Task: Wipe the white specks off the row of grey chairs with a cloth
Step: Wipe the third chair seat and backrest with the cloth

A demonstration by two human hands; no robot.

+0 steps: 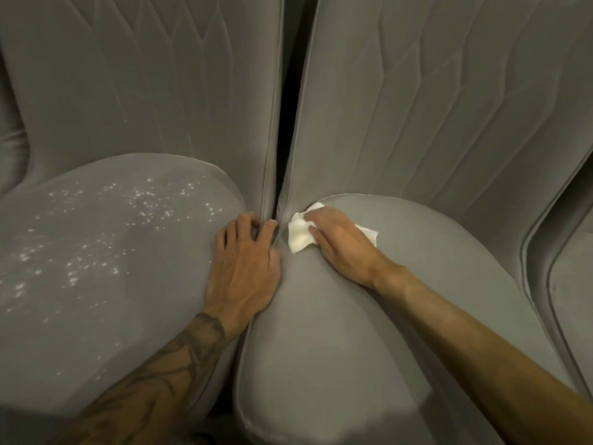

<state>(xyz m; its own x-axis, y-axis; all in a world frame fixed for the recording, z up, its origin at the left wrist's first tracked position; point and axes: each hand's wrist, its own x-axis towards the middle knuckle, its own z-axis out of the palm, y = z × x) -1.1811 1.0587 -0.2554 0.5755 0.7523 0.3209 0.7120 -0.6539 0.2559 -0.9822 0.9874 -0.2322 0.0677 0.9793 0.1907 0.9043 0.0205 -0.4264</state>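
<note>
Two grey upholstered chairs stand side by side. The left chair's seat (96,284) is scattered with white specks (144,200), thickest toward its back and left. The right chair's seat (369,332) looks plain grey. My right hand (340,242) presses a crumpled white cloth (300,232) onto the back left corner of the right seat, fingers curled over it. My left hand (245,264) rests on the right edge of the left seat, its fingertips curled at the narrow gap (282,155) between the two chairs.
The quilted backrest of the left chair (144,75) and that of the right chair (449,91) rise close behind the seats. A third grey chair (571,284) shows at the right edge, and part of another at the far left (12,155).
</note>
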